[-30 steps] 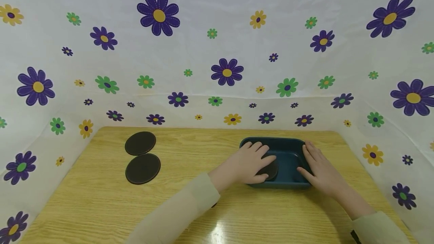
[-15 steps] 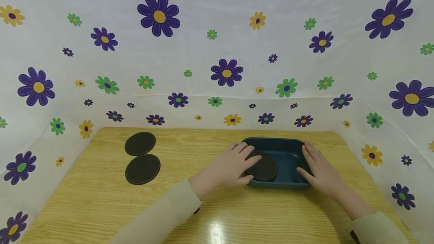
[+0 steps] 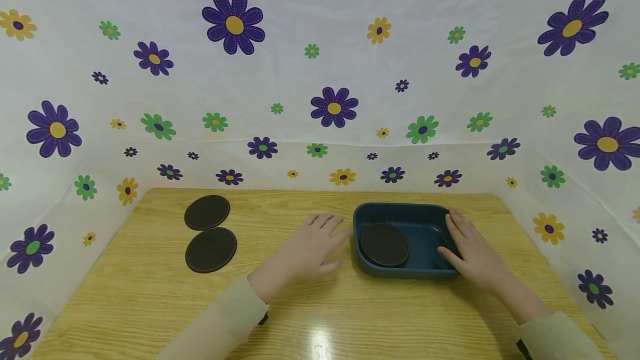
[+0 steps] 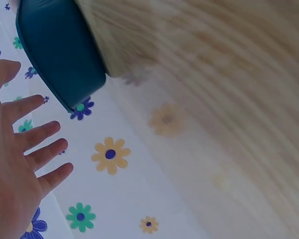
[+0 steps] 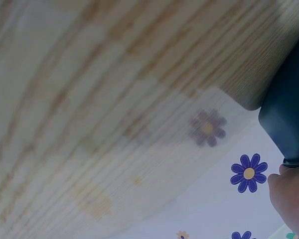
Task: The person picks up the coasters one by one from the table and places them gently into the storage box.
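Note:
A dark teal tray (image 3: 430,215) stands on the wooden table, right of centre, with one black round disc (image 3: 384,244) lying flat in its left half. My left hand (image 3: 311,244) hovers just left of the tray with fingers spread and holding nothing; the left wrist view shows its open fingers (image 4: 37,130) beside the tray (image 4: 57,47). My right hand (image 3: 472,249) rests on the tray's right rim, fingers straight along it. In the right wrist view only a bit of the tray (image 5: 290,119) and the hand's edge (image 5: 291,196) appear.
Two more black round discs lie on the table's left side, one farther (image 3: 207,211) and one nearer (image 3: 211,249). A white cloth with purple, green and yellow flowers (image 3: 334,106) walls the table at the back and both sides.
My left hand has let go of the disc, which now lies in the tray, and has drawn back leftward out of it. The right hand stays on the rim.

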`<move>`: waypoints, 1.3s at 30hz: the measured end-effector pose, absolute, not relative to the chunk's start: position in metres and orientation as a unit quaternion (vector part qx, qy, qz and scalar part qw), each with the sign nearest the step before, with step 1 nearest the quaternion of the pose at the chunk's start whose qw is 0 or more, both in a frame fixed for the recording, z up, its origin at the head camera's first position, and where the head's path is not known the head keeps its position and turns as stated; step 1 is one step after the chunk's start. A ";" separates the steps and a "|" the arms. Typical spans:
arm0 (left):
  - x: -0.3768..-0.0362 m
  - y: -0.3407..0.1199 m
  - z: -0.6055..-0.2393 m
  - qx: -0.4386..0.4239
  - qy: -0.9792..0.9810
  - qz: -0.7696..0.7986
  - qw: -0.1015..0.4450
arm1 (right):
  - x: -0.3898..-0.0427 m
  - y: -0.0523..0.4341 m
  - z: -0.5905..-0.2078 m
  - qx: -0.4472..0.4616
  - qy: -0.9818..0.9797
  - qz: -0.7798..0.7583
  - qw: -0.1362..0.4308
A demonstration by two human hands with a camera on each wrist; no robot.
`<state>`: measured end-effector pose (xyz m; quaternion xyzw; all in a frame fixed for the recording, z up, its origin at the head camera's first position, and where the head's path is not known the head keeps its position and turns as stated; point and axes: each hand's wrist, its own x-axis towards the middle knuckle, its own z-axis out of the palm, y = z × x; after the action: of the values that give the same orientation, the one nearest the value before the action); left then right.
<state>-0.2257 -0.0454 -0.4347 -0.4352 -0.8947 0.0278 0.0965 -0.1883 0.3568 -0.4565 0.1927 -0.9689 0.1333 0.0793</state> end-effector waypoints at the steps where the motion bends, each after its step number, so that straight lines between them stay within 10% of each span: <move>1: -0.226 -0.050 -0.437 -0.433 -0.895 0.027 0.100 | -0.188 0.357 -0.457 0.193 -0.969 0.132 0.080; 39: -0.225 -0.189 -0.462 -0.306 -0.948 0.003 0.083 | -0.188 0.357 -0.456 0.192 -0.970 0.126 0.080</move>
<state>-0.2249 -0.1891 -0.4625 -0.3061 -0.9483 0.0034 0.0834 -0.1882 0.3570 -0.4565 0.1916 -0.9700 0.1265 0.0795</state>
